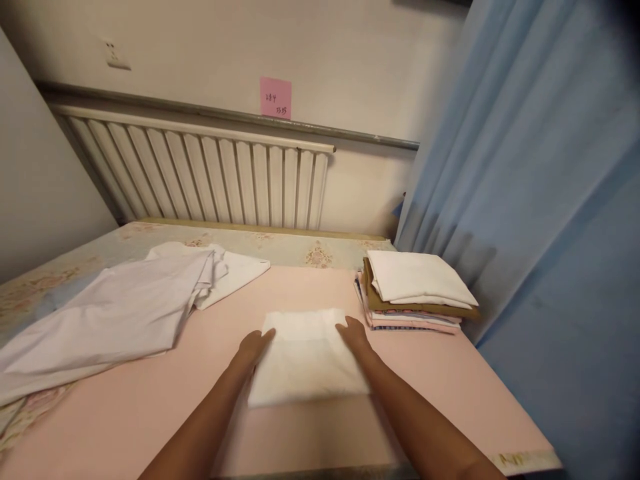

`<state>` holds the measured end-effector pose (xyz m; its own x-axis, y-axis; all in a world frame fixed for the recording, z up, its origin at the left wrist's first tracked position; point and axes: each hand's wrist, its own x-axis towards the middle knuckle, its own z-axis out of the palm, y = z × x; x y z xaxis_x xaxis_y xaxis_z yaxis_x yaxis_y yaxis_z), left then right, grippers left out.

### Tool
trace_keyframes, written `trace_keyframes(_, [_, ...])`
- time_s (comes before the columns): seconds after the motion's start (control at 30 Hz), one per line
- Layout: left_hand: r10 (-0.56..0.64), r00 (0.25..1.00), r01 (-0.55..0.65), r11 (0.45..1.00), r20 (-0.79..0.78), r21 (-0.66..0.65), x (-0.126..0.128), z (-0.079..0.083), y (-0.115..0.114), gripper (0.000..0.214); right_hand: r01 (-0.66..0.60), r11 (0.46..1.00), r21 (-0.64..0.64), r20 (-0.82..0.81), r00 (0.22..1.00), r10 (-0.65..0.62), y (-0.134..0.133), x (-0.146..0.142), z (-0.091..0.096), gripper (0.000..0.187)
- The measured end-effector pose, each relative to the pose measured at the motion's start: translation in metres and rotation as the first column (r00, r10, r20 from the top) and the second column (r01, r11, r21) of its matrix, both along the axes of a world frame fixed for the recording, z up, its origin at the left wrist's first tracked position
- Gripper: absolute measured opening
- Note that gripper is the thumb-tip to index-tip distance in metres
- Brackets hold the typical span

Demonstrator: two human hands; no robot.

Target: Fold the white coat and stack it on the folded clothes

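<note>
A white folded cloth (307, 363) is spread between my two hands over the pink sheet, its near edge slightly blurred. At its left edge, my left hand (256, 345) grips the fabric with the thumb on top and the fingers hidden beneath. My right hand (354, 335) pinches the opposite edge in the same way. To the right stands a neat stack of folded cloths (420, 310), topped by a white folded cloth (420, 277) over a brown one. On the left, loose white fabric (115, 320) lies in a crumpled heap.
A pink sheet (200, 413) covers the table over a floral cover (320, 255). Behind it a white radiator (215, 177) runs along the wall, with a pink note (275, 98) above. A blue curtain (540, 220) hangs close along the right side.
</note>
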<state>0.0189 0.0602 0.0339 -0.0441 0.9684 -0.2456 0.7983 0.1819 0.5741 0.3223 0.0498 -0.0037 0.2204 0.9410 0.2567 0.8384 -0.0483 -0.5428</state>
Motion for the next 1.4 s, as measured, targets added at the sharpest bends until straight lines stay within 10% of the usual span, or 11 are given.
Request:
trace_keyframes(0.4, [0.093, 0.978, -0.036, 0.957, -0.189, 0.287, 0.021, 0.009, -0.043, 0.038, 0.071, 0.993, 0.094, 0.090, 0.993, -0.079, -0.024, -0.018, 0.019, 0.036])
trace_keyframes(0.53, [-0.052, 0.934, 0.232, 0.841, -0.353, 0.489, 0.059, 0.006, -0.066, 0.046, -0.150, 0.954, 0.260, 0.207, 0.974, 0.097, -0.057, -0.050, 0.013, 0.043])
trace_keyframes(0.7, [-0.212, 0.878, 0.398, 0.819, -0.428, 0.412, 0.092, -0.023, -0.089, 0.047, -0.426, 0.873, 0.237, 0.362, 0.873, 0.328, -0.096, -0.083, -0.015, 0.044])
trace_keyframes(1.4, [-0.075, 0.882, 0.307, 0.841, -0.465, 0.447, 0.036, -0.041, -0.100, 0.053, -0.307, 0.936, 0.170, 0.406, 0.888, 0.217, -0.115, -0.039, -0.020, 0.048])
